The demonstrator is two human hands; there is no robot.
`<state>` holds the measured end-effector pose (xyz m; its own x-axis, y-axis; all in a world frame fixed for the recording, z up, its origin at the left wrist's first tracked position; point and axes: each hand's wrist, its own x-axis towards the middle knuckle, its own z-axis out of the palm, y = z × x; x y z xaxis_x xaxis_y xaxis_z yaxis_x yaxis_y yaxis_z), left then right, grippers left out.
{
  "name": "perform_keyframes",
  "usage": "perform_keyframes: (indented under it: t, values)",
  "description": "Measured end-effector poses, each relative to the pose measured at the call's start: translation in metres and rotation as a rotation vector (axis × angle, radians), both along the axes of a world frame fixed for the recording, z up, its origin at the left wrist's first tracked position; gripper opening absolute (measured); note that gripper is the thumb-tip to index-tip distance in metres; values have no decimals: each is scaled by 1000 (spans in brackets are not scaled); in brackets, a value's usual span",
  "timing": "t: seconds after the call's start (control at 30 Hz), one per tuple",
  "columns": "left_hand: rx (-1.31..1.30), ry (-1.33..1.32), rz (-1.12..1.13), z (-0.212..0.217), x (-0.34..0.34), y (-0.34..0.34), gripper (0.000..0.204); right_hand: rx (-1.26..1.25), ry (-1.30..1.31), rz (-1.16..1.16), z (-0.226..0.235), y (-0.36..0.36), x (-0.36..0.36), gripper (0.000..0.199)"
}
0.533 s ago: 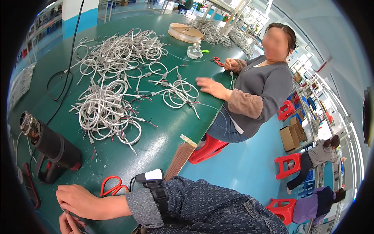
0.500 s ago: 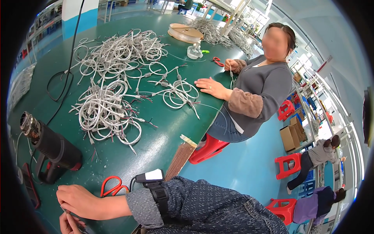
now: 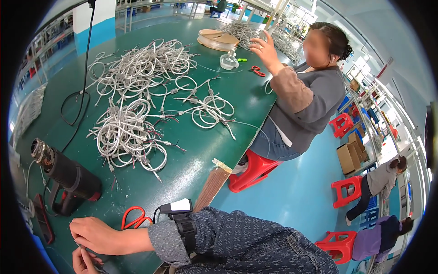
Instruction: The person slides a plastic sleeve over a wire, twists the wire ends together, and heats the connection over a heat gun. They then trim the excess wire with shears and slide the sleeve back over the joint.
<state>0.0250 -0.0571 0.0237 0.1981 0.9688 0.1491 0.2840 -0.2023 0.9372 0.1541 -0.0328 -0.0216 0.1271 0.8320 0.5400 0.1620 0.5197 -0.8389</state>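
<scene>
My right hand (image 3: 98,235) reaches in from the right in a rolled patterned denim sleeve, its fingers bent and pressed together low at the left. Just below it, my left hand (image 3: 84,261) is partly cut off by the picture's lower edge, fingers pinched close to the right hand's fingertips. Something thin and small seems to be between the two hands, but I cannot make out what. Beside my right wrist lie red-handled scissors (image 3: 135,218) on the green table (image 3: 182,157). A black heat gun (image 3: 68,176) stands on the table beyond my hands.
Bundles of grey-white cables (image 3: 130,132) cover much of the table, with a spool (image 3: 218,40) and a clear bottle (image 3: 229,60) farther back. A phone (image 3: 44,219) lies at the left. Across the table a co-worker (image 3: 315,86) sits on a red stool (image 3: 255,172).
The co-worker has lifted a hand off the table and raised it, turning the head aside. My hands stay close together in nearly the same pose; the view has shifted slightly.
</scene>
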Motion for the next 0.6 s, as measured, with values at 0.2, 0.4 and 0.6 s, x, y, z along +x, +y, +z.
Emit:
perform_keyframes:
  t: [0.2, 0.4, 0.6]
  values:
    - [-7, -44, 79, -31, -35, 12, 17, 44, 89, 173, 17, -5, -5, 7]
    - [-153, -166, -77, -6, -22, -7, 11, -74, -54, 175, 22, -22, 7, 4]
    - [-156, -239, -113, -4, -30, -15, 13, -189, -28, 298, 33, -26, 4, 6]
